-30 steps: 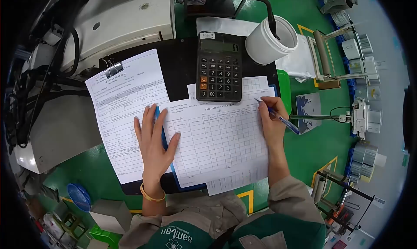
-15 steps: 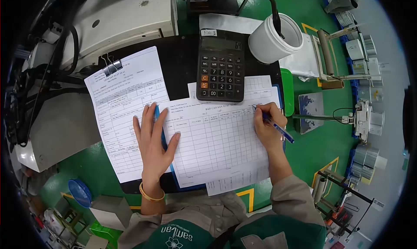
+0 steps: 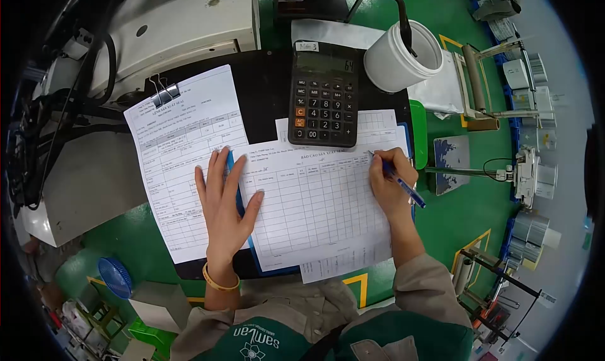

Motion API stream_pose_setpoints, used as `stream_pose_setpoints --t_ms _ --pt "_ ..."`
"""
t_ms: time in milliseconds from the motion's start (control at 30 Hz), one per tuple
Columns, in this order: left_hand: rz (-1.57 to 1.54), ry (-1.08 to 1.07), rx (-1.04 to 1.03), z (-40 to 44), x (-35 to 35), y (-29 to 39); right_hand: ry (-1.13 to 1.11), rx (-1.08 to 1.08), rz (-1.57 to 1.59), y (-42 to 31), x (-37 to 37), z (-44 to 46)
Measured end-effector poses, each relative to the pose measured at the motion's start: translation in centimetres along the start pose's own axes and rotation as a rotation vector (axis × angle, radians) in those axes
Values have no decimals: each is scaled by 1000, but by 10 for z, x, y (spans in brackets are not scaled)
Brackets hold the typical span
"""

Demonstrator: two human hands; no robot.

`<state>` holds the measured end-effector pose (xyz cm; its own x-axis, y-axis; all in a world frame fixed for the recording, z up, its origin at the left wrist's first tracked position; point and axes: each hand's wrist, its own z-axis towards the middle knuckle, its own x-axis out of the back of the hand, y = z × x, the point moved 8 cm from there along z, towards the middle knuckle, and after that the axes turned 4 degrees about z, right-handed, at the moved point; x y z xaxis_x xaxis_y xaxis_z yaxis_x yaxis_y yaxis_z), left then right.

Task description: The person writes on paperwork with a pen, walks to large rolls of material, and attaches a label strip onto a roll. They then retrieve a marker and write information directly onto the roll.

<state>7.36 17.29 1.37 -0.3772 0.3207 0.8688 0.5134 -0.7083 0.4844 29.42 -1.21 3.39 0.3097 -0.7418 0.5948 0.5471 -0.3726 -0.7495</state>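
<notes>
My right hand (image 3: 392, 181) is closed around a blue pen (image 3: 409, 192), its tip at the upper right of a printed table form (image 3: 315, 210). That form rests on a blue clipboard (image 3: 258, 266), over other sheets. Flat and with fingers spread, my left hand (image 3: 224, 213) lies across the form's left edge and a second printed sheet (image 3: 183, 153). A black binder clip (image 3: 165, 95) grips the top of this second sheet. Above the form, a black calculator (image 3: 323, 96) showing 64 overlaps the papers.
A white plastic tub (image 3: 397, 62) with a black bent rod in it stands right of the calculator. Beyond the black table (image 3: 265, 77) on the left is a pale machine cabinet (image 3: 183, 21). A blue basket (image 3: 115, 277) sits on the green floor.
The camera view has shifted very slightly. Both hands stay in nearly the same place, the pen still at the form's upper right.
</notes>
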Motion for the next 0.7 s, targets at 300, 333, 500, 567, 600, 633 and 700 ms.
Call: stream_pose_setpoints --t_ms 300,333,500,567,600,633,700 --pt "4 2 -8 0 0 1 -10 -31 5 -1 1 1" --pt "7 4 -10 0 0 1 -11 -31 -4 -1 1 1" --pt "3 4 -8 0 0 0 138 -61 42 20 12 -6" --pt "-1 3 -4 0 0 0 119 -24 53 15 10 -5" --pt "-5 2 -3 0 0 0 111 -5 56 14 10 -4" --pt "-1 4 -2 0 1 1 97 -1 35 16 10 -5" --pt "-6 4 1 0 1 1 88 18 2 13 10 -4"
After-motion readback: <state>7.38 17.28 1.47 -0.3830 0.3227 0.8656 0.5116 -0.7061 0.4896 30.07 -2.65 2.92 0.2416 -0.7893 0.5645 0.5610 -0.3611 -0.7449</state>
